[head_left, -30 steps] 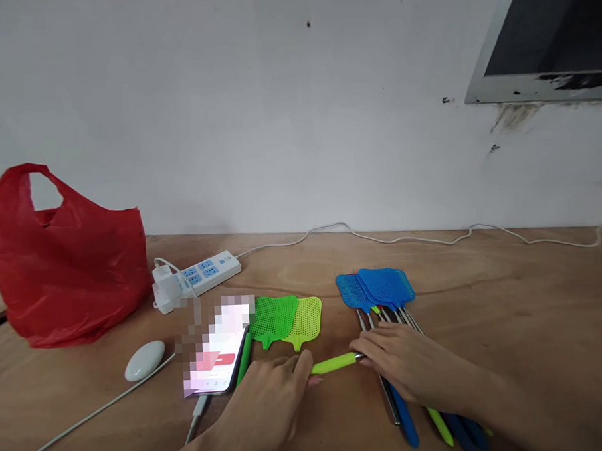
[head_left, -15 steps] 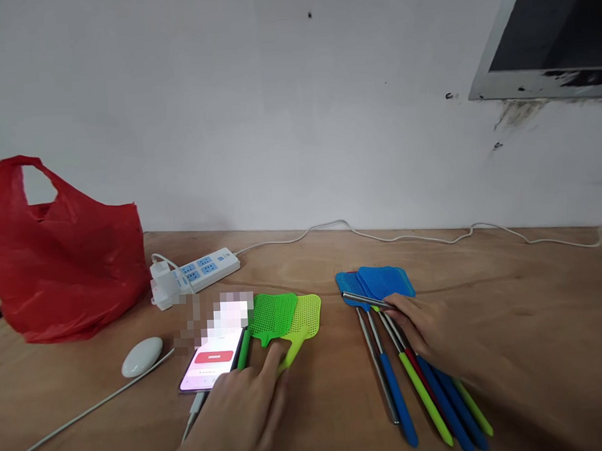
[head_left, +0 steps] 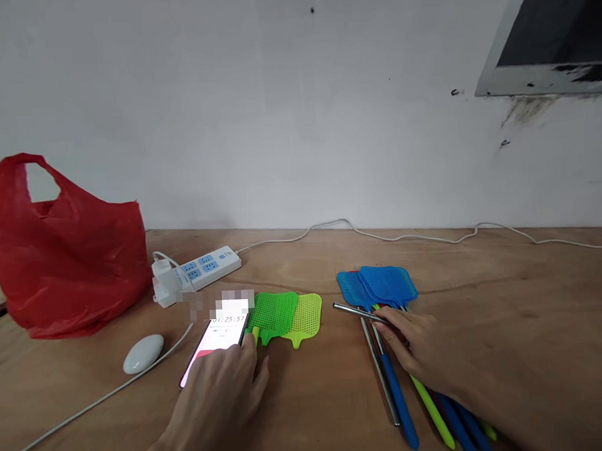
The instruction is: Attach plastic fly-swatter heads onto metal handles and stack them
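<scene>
My left hand [head_left: 221, 388] is beside the phone [head_left: 221, 335], fingers closed round a yellow-green handle [head_left: 256, 334], mostly hidden beneath them. Just beyond lie a green fly swatter head [head_left: 273, 314] and a yellow-green fly swatter head [head_left: 305, 318], overlapping, each with a short stub. My right hand [head_left: 410, 337] pinches a thin metal rod [head_left: 354, 310] that points left. Below that rod, blue fly swatter heads [head_left: 389, 285] overlap, with a loose metal rod [head_left: 380, 371], a blue handle [head_left: 400, 401] and a yellow-green handle [head_left: 433, 409] spread towards me. My right forearm covers some handles.
A red plastic bag [head_left: 73, 262] stands at the left. Near it are a white power strip [head_left: 216, 269] with a plugged-in charger, a white mouse-shaped object [head_left: 144, 354] and a white cable [head_left: 84, 414]. Another cord runs along the wall behind the wooden table [head_left: 309, 411].
My left hand has moved left with the yellow-green handle, away from its swatter head, to the phone's edge. The metal rod in my right hand has shifted slightly left and down.
</scene>
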A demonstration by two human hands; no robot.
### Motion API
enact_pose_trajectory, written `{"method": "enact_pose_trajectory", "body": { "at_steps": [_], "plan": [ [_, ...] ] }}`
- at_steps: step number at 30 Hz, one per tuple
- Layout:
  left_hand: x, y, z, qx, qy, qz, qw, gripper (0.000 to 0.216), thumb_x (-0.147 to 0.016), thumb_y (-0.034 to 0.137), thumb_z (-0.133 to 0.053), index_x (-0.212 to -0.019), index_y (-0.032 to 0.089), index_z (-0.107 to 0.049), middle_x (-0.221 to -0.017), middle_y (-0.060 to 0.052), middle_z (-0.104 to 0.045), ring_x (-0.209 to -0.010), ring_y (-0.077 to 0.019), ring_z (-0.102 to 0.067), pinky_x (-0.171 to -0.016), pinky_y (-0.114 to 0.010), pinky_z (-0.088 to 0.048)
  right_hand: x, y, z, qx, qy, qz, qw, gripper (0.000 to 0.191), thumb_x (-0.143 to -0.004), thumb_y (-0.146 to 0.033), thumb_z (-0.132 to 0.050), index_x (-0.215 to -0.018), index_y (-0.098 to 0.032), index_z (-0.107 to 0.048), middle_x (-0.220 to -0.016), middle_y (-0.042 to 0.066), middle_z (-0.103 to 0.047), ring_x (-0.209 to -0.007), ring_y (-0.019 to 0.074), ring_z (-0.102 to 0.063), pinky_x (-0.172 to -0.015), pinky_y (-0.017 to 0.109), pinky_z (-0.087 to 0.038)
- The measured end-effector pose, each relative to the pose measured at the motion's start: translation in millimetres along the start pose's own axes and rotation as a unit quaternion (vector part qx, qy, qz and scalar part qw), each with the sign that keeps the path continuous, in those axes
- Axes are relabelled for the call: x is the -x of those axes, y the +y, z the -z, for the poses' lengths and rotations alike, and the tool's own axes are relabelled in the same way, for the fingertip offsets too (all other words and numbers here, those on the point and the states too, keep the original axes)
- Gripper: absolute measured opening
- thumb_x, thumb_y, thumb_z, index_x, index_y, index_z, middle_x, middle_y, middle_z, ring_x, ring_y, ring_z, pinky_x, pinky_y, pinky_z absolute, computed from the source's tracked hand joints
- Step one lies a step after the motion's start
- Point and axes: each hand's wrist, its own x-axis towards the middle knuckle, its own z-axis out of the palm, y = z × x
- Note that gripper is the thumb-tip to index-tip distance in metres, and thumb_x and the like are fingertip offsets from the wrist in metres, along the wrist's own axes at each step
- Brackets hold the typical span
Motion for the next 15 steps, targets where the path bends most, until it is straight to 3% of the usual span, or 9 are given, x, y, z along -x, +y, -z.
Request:
{"method": "enact_pose_trajectory", "body": {
  "at_steps": [3, 7, 12, 15],
  "plan": [
    [-0.1, 4.4, 3.8, 0.053, 0.0, -0.045, 0.998, 0.029, -0.1, 0.024, -0.038, -0.112, 0.014, -0.063, -0.081, -0.012, -0.074, -0.071, -0.0333, -0.073, -0.058, -0.038, -0.051, -0.3, 3.3, -2.8, 0.02, 0.011, 0.041, 0.999, 0.027, -0.103, -0.028, -0.04, -0.106, -0.022, -0.066, -0.091, 0.007, -0.074, -0.079, 0.022, -0.07, -0.063, 0.031, -0.046],
    [-2.9, 10.8, 2.9, 0.164, 0.058, -0.13, 0.976, 0.022, -0.101, 0.025, -0.036, -0.102, 0.021, -0.058, -0.09, -0.007, -0.074, -0.076, -0.027, -0.071, -0.066, -0.036, -0.052, 0.5, 5.2, -2.6, 0.076, 0.018, 0.101, 0.992, 0.03, -0.103, -0.03, -0.045, -0.123, -0.026, -0.066, -0.085, 0.005, -0.075, -0.069, 0.0194, -0.07, -0.057, 0.028, -0.045],
    [-8.9, 16.8, -2.8, 0.199, 0.191, -0.179, 0.945, 0.027, -0.102, 0.029, -0.037, -0.126, 0.018, -0.047, -0.118, -0.014, -0.067, -0.105, -0.0311, -0.066, -0.081, -0.043, -0.055, 4.4, -4.9, 6.3, 0.042, -0.032, 0.099, 0.994, 0.024, -0.099, -0.027, -0.048, -0.109, -0.021, -0.069, -0.091, 0.009, -0.075, -0.077, 0.0228, -0.071, -0.064, 0.032, -0.052],
    [-13.1, 24.1, -2.3, 0.178, 0.197, -0.213, 0.94, 0.033, -0.103, 0.029, -0.042, -0.133, 0.016, -0.044, -0.125, -0.015, -0.064, -0.113, -0.0331, -0.062, -0.091, -0.047, -0.052, 6.1, -12.5, 6.6, -0.009, -0.044, 0.115, 0.992, 0.027, -0.097, -0.019, -0.046, -0.114, -0.02, -0.067, -0.097, 0.01, -0.074, -0.086, 0.024, -0.071, -0.07, 0.034, -0.055]
  ]
}}
